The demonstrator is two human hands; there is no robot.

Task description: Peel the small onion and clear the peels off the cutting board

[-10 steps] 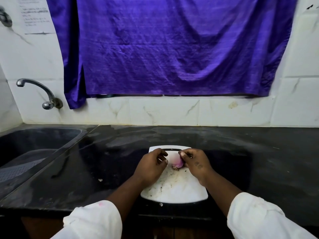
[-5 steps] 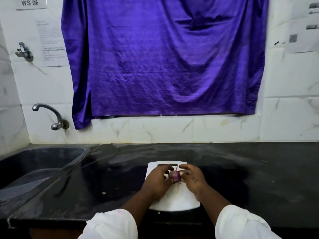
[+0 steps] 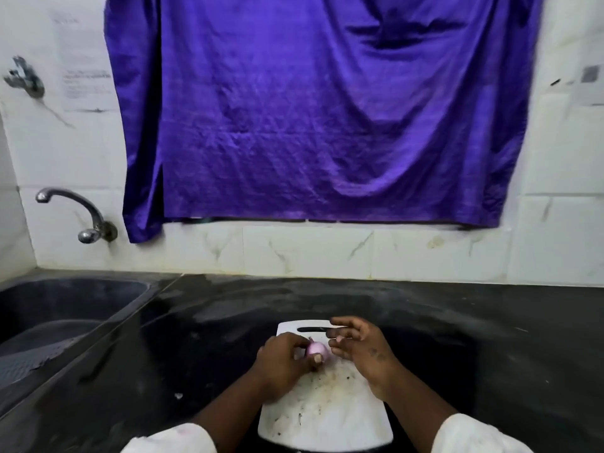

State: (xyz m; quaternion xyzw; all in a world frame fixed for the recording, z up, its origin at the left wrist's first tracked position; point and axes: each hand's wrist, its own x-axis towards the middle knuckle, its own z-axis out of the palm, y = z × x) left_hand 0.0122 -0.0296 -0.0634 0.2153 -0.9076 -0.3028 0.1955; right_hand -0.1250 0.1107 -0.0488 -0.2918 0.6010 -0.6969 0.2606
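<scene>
Between the two hands, over the far half of the white cutting board (image 3: 327, 416), the small onion (image 3: 317, 349) is held. It is pinched by the thumb and fingers of the left hand (image 3: 283, 361), whose thumb tip lies across its near side; pale pink, smooth flesh is shown on the part that can be seen. Just to the right of the onion, the right hand (image 3: 358, 346) is kept apart from it, fingers spread and loosely curved, nothing gripped in it. Beyond its fingertips the slot handle of the board can be seen. Toward the wrists, the board's surface is marked with dark specks and brownish smears; whether any are peels cannot be told. Under the board lies the black countertop (image 3: 474, 354). Well to the left of the left hand a dark sink (image 3: 65, 308) is set, with a metal tap (image 3: 75, 210) on the wall above it.
</scene>
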